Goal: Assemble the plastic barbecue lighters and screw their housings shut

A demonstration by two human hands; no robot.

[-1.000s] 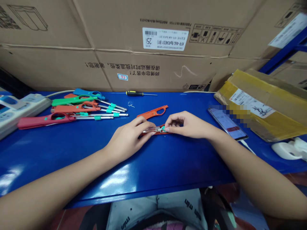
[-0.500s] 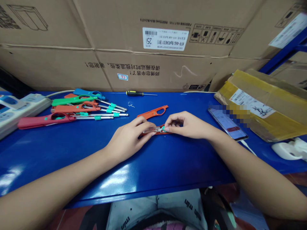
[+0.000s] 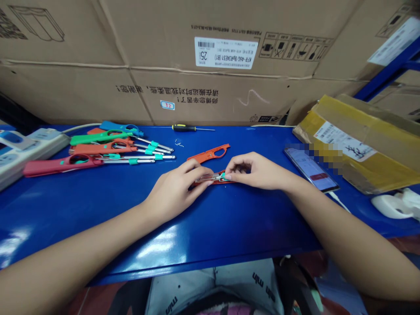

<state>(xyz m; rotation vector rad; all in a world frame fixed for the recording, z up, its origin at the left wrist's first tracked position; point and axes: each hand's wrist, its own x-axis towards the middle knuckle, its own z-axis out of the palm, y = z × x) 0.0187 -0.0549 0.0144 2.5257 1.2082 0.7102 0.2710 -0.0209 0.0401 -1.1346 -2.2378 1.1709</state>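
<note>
Fanning out beside a white power strip (image 3: pixel 16 159), several long-necked lighters (image 3: pixel 59 167) in red, orange, green and blue lie on a blue bench (image 3: pixel 213 227), metal tubes pointing right. Small screws (image 3: pixel 179 143) rest in a loose cluster, with a black-and-yellow screwdriver (image 3: pixel 184 128) just behind them. At center, a person's left hand (image 3: pixel 177 183) keeps its grip clasped around an orange lower shell (image 3: pixel 218 182) holding a clear insert (image 3: pixel 205 177); behind it lies a separate orange shell half (image 3: pixel 206 155). The right hand (image 3: pixel 252 170) pinches a small green piece (image 3: pixel 223 176) at the lower shell, its grip closed at the fingertips. Farther right, a lit phone (image 3: pixel 310 168) lies near a yellow-taped carton (image 3: pixel 370 144), with a white plug (image 3: pixel 390 206) at the bench's edge.
</note>
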